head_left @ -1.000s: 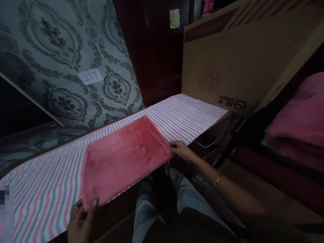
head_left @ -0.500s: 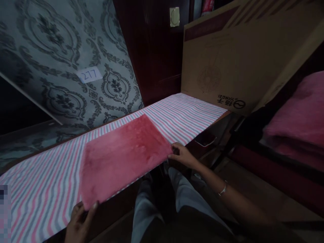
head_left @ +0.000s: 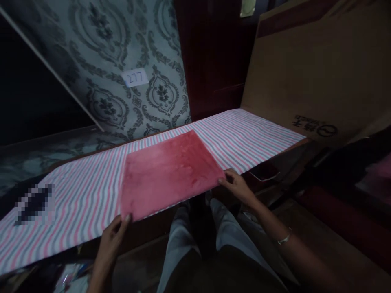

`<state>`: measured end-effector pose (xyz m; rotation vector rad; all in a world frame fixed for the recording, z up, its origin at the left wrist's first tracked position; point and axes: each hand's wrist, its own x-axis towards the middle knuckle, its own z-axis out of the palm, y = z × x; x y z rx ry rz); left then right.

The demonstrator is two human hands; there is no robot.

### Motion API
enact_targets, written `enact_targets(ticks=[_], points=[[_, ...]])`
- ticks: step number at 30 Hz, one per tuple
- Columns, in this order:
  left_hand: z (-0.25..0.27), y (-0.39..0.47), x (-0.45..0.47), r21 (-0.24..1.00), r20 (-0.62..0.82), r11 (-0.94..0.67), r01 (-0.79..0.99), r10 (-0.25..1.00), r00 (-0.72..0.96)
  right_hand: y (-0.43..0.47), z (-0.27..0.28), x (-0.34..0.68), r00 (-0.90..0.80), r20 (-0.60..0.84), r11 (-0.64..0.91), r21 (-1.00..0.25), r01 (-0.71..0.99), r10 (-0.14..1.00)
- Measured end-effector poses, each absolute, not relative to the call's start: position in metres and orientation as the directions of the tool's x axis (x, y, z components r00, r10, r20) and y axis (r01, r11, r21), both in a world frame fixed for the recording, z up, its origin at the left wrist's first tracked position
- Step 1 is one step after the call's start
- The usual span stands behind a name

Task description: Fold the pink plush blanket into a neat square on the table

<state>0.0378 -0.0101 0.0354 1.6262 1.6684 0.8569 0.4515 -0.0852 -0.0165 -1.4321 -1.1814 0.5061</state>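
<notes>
A plush pink cloth (head_left: 171, 175), laid out as a flat rectangle, rests on a striped cloth (head_left: 247, 134) that covers a long narrow table. My left hand (head_left: 114, 234) pinches its near left corner between thumb and fingers. At the near right corner, my right hand (head_left: 236, 185) grips the edge the same way, thumb on top. The pink cloth's near edge lies along the table's front edge. A bracelet (head_left: 285, 237) circles my right wrist.
A large cardboard box (head_left: 281, 77) stands at the table's far right end. Patterned wallpaper (head_left: 161, 93) with a paper marked 277 (head_left: 135, 77) rises behind. More pink fabric (head_left: 377, 179) is at the right edge. Under the table lies a dark flat object (head_left: 265, 172).
The view has swung left, so the table and cloth sit further right in the picture. Both hands keep their hold on the near corners, and the cloth lies about the same.
</notes>
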Motion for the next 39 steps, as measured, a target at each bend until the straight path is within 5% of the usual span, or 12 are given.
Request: enact_targets(ticks=[5,9,12,14,17,20,24,39], points=[[0.033,-0.012,0.039,0.872,-0.007,0.015,0.489,1.0,-0.019,-0.084,-0.022,0.45,0.451,0.277,0.101,-0.921,0.376,0.849],[0.04,-0.012,0.034,0.8,0.075,0.027,0.599,0.987,-0.145,-0.088,-0.015,0.452,0.543,0.322,0.088,-0.907,0.412,0.776],[0.055,-0.011,0.05,0.636,0.421,-0.164,0.754,0.892,-0.162,-0.083,0.013,0.441,0.517,0.55,0.119,-0.752,0.649,0.656],[0.066,-0.005,0.072,0.435,0.605,-0.365,0.823,0.796,0.033,-0.069,0.037,0.424,0.281,0.669,0.203,-0.55,0.81,0.688],[0.073,0.01,0.106,0.164,0.596,-0.483,0.86,0.743,0.304,-0.04,0.059,0.395,0.012,0.623,0.254,-0.336,0.907,0.782],[0.063,0.026,0.121,0.062,0.43,-0.408,0.911,0.834,0.344,-0.015,0.055,0.382,-0.05,0.476,0.193,-0.256,0.947,0.878],[0.042,0.034,0.118,0.075,0.292,-0.331,0.941,0.91,0.296,-0.007,0.028,0.39,-0.013,0.345,0.107,-0.256,0.961,0.939],[0.007,0.016,0.075,0.42,0.429,-0.242,0.875,0.902,0.043,-0.005,-0.007,0.397,-0.052,0.469,0.109,-0.096,0.989,0.882]])
